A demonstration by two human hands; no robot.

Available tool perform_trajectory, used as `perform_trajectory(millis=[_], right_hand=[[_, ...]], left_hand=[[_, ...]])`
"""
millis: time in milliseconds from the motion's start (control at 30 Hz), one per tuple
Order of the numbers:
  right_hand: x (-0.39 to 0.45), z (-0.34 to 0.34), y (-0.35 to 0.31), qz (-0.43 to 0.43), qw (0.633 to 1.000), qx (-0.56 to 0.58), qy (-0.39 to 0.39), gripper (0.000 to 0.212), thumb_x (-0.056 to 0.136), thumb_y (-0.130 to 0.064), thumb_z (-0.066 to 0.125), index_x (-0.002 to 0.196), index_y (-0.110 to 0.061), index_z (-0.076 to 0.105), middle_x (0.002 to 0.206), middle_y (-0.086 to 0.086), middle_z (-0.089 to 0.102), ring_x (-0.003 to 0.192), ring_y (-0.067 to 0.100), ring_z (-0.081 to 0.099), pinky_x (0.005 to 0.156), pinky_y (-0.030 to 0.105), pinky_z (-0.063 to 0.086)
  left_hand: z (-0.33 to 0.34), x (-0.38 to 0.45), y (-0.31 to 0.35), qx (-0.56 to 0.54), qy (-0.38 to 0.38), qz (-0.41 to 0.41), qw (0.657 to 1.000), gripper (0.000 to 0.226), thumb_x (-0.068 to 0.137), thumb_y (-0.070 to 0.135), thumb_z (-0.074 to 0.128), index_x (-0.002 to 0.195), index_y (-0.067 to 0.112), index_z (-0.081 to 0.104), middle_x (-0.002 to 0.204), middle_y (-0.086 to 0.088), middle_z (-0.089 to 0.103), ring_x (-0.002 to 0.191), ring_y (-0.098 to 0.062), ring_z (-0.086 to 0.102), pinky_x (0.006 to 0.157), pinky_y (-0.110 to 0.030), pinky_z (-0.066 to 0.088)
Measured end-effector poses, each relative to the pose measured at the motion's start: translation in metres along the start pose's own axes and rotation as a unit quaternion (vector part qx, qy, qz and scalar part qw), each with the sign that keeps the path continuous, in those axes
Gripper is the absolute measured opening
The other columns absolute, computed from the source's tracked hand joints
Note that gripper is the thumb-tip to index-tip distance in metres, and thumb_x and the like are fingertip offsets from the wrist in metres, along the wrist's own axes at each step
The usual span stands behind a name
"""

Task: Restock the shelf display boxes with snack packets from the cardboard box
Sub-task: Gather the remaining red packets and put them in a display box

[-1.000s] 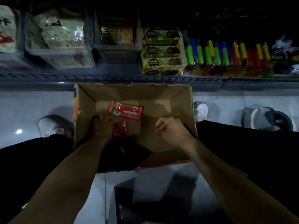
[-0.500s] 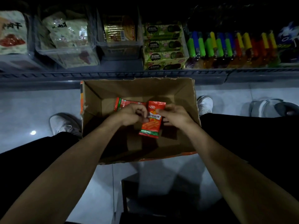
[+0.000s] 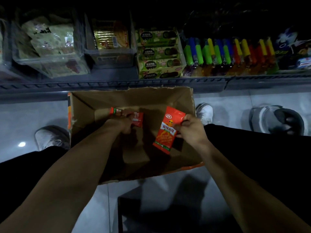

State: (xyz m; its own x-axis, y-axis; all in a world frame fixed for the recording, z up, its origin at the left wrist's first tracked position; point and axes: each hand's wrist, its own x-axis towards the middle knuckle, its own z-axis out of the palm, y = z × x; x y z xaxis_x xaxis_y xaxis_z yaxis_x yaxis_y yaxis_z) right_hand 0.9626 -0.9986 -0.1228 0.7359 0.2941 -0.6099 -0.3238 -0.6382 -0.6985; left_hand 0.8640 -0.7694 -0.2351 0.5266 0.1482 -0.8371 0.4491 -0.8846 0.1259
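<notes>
An open cardboard box (image 3: 176,96) sits on the floor between my feet, below the shelf. My right hand (image 3: 191,130) pinches the right edge of a red snack packet (image 3: 168,130) and holds it over the right side of the box. My left hand (image 3: 122,124) reaches down to the box bottom and closes on a second red packet (image 3: 137,118) lying there; my fingers hide its middle. Clear display boxes (image 3: 50,64) with pale packets stand on the shelf at the upper left.
On the shelf, green snack cartons (image 3: 159,52) stand in the middle and a row of coloured bottles (image 3: 227,54) to the right. A metal shelf rail (image 3: 117,84) runs just behind the box. Someone else's shoe (image 3: 276,120) is on the floor at right.
The packet that both hands held over the box is now in my right hand alone, moved right. My left hand has dropped onto the packet at the box bottom.
</notes>
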Motion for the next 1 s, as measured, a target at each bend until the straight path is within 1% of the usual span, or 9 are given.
perform_trajectory(millis=[67,167,367,467,533,633,733,833,1000], right_hand=[[0.001,0.001,0.001,0.004,1.0,-0.004,-0.003,0.023,0.082,-0.001,0.072,0.078,-0.018,0.057,0.081,0.002,0.07,0.084,0.026,0.071,0.082,0.051,0.057],[0.004,0.004,0.003,0.011,1.0,-0.004,-0.005,0.022,0.083,-0.001,0.071,0.078,-0.017,0.057,0.083,0.004,0.07,0.084,0.026,0.071,0.075,0.043,0.06],[0.002,0.009,0.017,0.016,1.0,-0.024,-0.005,0.024,0.082,-0.005,0.073,0.076,-0.022,0.057,0.077,-0.002,0.07,0.077,0.018,0.07,0.069,0.036,0.059],[-0.001,0.01,0.021,0.022,0.999,-0.022,-0.007,0.022,0.083,-0.005,0.072,0.078,-0.02,0.057,0.079,0.0,0.069,0.077,0.018,0.07,0.062,0.03,0.058],[-0.003,0.011,0.018,0.018,1.0,-0.013,-0.011,0.021,0.084,-0.003,0.071,0.079,-0.018,0.057,0.08,0.002,0.069,0.075,0.016,0.069,0.057,0.026,0.057],[-0.004,0.015,0.011,0.012,1.0,-0.019,-0.006,0.021,0.081,-0.004,0.072,0.077,-0.02,0.059,0.081,0.003,0.072,0.077,0.018,0.07,0.072,0.04,0.06],[-0.007,0.016,-0.001,-0.008,1.0,-0.01,-0.019,0.015,0.075,-0.012,0.075,0.08,-0.02,0.062,0.083,0.002,0.074,0.082,0.021,0.072,0.081,0.05,0.057],[-0.014,0.014,-0.02,-0.035,0.999,0.008,-0.02,0.016,0.079,-0.01,0.072,0.083,-0.021,0.062,0.09,0.005,0.074,0.083,0.022,0.072,0.078,0.048,0.059],[-0.031,0.004,-0.063,-0.087,0.994,0.057,-0.027,0.019,0.085,-0.003,0.066,0.089,-0.019,0.058,0.091,0.003,0.071,0.082,0.014,0.069,0.066,0.029,0.059]], left_hand=[[0.013,-0.008,0.012,0.075,-0.01,-0.032,0.997,0.078,0.093,0.036,0.052,0.154,0.02,0.007,0.16,-0.013,0.008,0.144,-0.036,0.019,0.118,-0.049,0.019],[0.052,-0.015,0.023,0.12,0.078,-0.069,0.987,0.063,0.097,0.028,0.041,0.152,0.019,0.012,0.155,-0.018,0.015,0.139,-0.041,0.024,0.115,-0.051,0.023],[0.094,-0.027,0.012,0.058,0.164,-0.114,0.978,0.052,0.099,0.019,0.039,0.147,0.023,0.021,0.134,-0.017,0.044,0.116,-0.034,0.05,0.088,-0.04,0.047],[0.089,-0.03,0.005,-0.128,0.217,-0.137,0.958,0.051,0.089,0.01,0.054,0.135,0.008,0.034,0.125,-0.021,0.053,0.112,-0.038,0.055,0.088,-0.042,0.049],[0.081,-0.034,0.002,-0.343,0.202,-0.146,0.906,0.063,0.075,0.006,0.068,0.13,0.009,0.037,0.118,-0.018,0.055,0.11,-0.037,0.055,0.088,-0.042,0.049],[0.05,-0.058,0.013,-0.608,0.138,-0.088,0.777,0.036,0.076,0.012,0.068,0.108,0.018,0.052,0.093,-0.006,0.059,0.084,-0.024,0.057,0.061,-0.028,0.045],[0.014,-0.09,0.02,-0.705,0.1,-0.039,0.701,0.014,0.072,0.013,0.059,0.085,0.018,0.062,0.072,-0.006,0.058,0.058,-0.019,0.052,0.049,-0.023,0.037],[-0.011,-0.122,0.025,-0.783,0.053,0.005,0.62,0.015,0.075,0.015,0.068,0.086,0.01,0.061,0.065,-0.002,0.05,0.047,-0.008,0.043,0.042,-0.019,0.03],[-0.046,-0.181,0.038,-0.781,0.119,0.079,0.608,0.025,0.083,-0.008,0.058,0.104,0.006,0.058,0.078,-0.011,0.067,0.059,-0.018,0.061,0.053,-0.024,0.05]])
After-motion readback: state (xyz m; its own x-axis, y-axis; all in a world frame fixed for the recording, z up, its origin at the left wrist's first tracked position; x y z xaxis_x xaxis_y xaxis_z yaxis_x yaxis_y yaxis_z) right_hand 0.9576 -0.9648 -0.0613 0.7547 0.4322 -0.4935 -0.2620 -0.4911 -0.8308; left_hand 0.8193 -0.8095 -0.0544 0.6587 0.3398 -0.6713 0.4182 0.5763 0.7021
